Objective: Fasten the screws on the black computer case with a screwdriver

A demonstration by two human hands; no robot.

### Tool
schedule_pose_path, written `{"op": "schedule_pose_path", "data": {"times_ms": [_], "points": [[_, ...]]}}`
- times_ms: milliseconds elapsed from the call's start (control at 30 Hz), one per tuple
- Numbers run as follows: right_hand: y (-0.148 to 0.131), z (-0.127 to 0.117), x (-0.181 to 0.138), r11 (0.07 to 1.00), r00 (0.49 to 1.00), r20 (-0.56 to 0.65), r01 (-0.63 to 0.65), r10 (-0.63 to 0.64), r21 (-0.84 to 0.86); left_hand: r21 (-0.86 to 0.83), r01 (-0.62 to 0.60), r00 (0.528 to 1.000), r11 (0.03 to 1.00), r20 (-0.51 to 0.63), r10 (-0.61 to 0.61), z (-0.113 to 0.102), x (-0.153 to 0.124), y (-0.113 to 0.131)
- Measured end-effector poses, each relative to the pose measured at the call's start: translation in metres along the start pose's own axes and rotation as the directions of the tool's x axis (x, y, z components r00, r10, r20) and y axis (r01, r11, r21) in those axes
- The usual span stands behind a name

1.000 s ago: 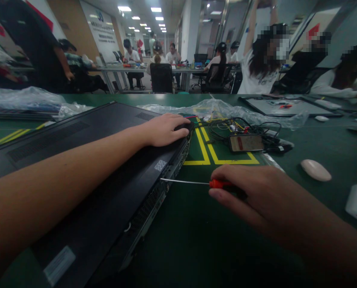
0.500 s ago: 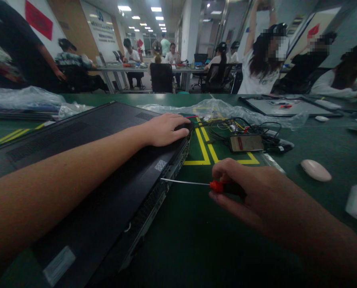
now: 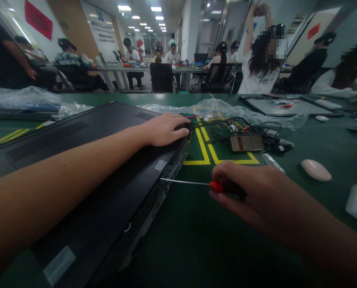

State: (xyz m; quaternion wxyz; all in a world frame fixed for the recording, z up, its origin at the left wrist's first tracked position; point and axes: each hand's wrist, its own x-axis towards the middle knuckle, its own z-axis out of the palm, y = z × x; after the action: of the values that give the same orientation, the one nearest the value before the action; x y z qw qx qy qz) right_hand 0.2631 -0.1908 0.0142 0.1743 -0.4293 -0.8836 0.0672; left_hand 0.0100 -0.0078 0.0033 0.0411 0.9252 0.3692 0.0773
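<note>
Currently left hand (image 3: 163,130) lies open on the laptop (image 3: 100,160) far corner. Right hand (image 3: 256,192) grips screwdriver (image 3: 217,185), its tip at the laptop's side edge. Bare mat (image 3: 190,240) lies beneath. Tip contact unclear.

Open mat (image 3: 196,236) nearside; laptop (image 3: 106,160) blocks left, phone (image 3: 246,143) and cables (image 3: 226,127) beyond.

Two bare forearms, bare hands (image 3: 164,130) (image 3: 252,192)

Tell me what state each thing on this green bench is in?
laptop: closed, bottom side up.
screwdriver: held level, tip at the laptop's side edge.
left hand: flat on the laptop's far corner.
right hand: closed around the screwdriver.
phone: lying flat, screen lit.
white mouse: lying untouched.
</note>
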Motion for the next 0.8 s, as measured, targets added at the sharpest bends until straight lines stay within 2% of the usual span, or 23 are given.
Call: {"op": "schedule_pose_path", "data": {"times_ms": [800], "points": [[-0.0016, -0.0009, 0.0004, 1.0, 1.0, 0.008, -0.006, 0.005, 0.016, 0.005, -0.004, 1.0, 1.0, -0.017, 0.004, 0.0011, 0.0, -0.0006]]}}
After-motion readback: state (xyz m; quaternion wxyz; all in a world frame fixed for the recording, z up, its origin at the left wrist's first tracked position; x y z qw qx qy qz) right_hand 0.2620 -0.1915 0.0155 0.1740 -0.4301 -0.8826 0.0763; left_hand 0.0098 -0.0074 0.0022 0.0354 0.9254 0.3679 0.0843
